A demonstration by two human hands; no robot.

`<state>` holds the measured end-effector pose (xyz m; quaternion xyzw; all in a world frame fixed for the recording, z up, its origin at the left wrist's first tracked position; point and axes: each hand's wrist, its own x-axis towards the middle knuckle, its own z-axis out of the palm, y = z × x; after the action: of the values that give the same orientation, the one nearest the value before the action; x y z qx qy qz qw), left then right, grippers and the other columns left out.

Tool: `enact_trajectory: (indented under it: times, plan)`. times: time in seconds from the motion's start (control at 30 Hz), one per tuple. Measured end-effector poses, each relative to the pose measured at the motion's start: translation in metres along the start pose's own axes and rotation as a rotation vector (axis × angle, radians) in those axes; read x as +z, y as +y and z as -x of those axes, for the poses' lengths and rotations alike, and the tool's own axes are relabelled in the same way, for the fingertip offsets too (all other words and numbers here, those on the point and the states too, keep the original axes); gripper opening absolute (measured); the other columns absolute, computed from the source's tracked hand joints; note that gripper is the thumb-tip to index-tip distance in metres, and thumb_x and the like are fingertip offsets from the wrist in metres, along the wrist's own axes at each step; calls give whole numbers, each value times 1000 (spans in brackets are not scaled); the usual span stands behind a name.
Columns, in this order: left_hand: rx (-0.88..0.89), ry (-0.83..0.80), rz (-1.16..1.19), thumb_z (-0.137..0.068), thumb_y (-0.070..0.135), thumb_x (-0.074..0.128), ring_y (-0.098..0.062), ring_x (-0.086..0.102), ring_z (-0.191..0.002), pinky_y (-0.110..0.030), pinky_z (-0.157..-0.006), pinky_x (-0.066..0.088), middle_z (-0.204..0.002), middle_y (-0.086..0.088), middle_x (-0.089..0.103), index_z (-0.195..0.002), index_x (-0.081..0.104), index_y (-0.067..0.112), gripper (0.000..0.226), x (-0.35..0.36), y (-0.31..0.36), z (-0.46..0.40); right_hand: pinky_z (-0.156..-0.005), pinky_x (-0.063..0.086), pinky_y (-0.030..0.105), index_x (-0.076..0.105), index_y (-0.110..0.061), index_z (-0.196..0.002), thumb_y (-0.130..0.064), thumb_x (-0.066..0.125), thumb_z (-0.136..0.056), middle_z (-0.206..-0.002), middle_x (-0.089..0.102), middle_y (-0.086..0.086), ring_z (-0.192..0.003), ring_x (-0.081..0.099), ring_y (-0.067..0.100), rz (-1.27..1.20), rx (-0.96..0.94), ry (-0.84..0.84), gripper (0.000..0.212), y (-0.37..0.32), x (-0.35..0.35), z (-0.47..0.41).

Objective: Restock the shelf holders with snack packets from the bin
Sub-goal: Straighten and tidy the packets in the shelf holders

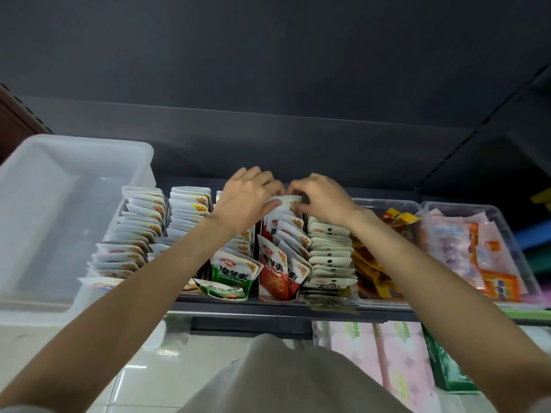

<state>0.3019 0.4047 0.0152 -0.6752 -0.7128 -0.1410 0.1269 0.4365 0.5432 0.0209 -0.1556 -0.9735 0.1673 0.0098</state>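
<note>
Both hands reach to the back of the dark shelf (pixel 268 307), over a row of red snack packets (pixel 275 272) standing in a cardboard holder. My left hand (pixel 246 201) and my right hand (pixel 320 198) meet at the rearmost white packets (pixel 286 201), fingers curled and pinching their top edges. A row of green packets (pixel 231 274) stands just left of the red one. More rows of white-backed packets (pixel 140 231) fill the holders farther left. The translucent plastic bin (pixel 59 222) sits at the left end of the shelf; its visible inside looks bare.
Right of the red row stands a row of white packets (pixel 329 257), then clear trays with yellow-brown packets (pixel 372 263) and pink and orange packets (pixel 465 248). Pink tissue packs (pixel 387 368) lie on the shelf below. A dark shelf board hangs overhead.
</note>
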Motion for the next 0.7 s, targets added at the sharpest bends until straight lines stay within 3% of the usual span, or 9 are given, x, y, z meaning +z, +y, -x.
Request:
enact_trajectory:
  times: [0.07,0.17,0.23,0.3,0.37,0.53,0.7]
  plan:
    - [61,40,49,-76,32,75,-21,58,-78,-31,-68,42,-86,1,66,-92,70,20,20,-2,0,1,-71,31,26,64,-19,-102,-23,67,-85,-99,66,-4,-89,42,10,1,-13,22,18,2,2,-1]
    - [205,-186,143,-81,35,70,-18,54,-89,-32,-76,38,-95,6,68,-102,69,25,24,-4,2,-1,-72,40,30,64,-20,-100,-22,68,-84,-99,67,-4,-91,46,11,-68,-8,0,17,6,1,-2]
    - [190,-335,121,-85,40,64,-16,50,-98,-30,-82,34,-106,8,67,-113,64,27,31,0,5,-6,-75,44,32,65,-20,-100,-22,68,-84,-98,67,-4,-92,50,13,-82,-14,-8,16,7,0,-2]
    - [171,-385,90,-88,41,61,-15,49,-102,-29,-86,34,-110,8,65,-118,59,27,33,4,7,-9,-77,46,34,65,-20,-99,-22,68,-84,-98,68,-3,-93,53,15,-85,-23,-13,15,7,-1,-2]
    - [142,-382,148,-86,39,63,-13,50,-98,-27,-84,35,-104,9,65,-112,60,26,29,3,9,-11,-77,47,36,65,-20,-99,-23,67,-84,-98,68,-3,-94,54,17,-78,-28,-23,15,6,0,-4]
    - [84,-284,200,-80,25,73,-14,59,-77,-25,-63,41,-74,12,64,-89,69,23,10,-5,6,-5,-72,41,30,64,-20,-96,-23,68,-85,-92,64,-7,-91,52,14,-68,-42,-25,12,8,0,-5]
    - [-110,-169,117,-83,19,66,-20,66,-83,-30,-65,47,-86,7,70,-95,70,25,14,-13,6,-3,-70,35,26,66,-19,-100,-19,64,-88,-93,66,-4,-86,48,11,-71,-66,-5,12,7,-3,-5]
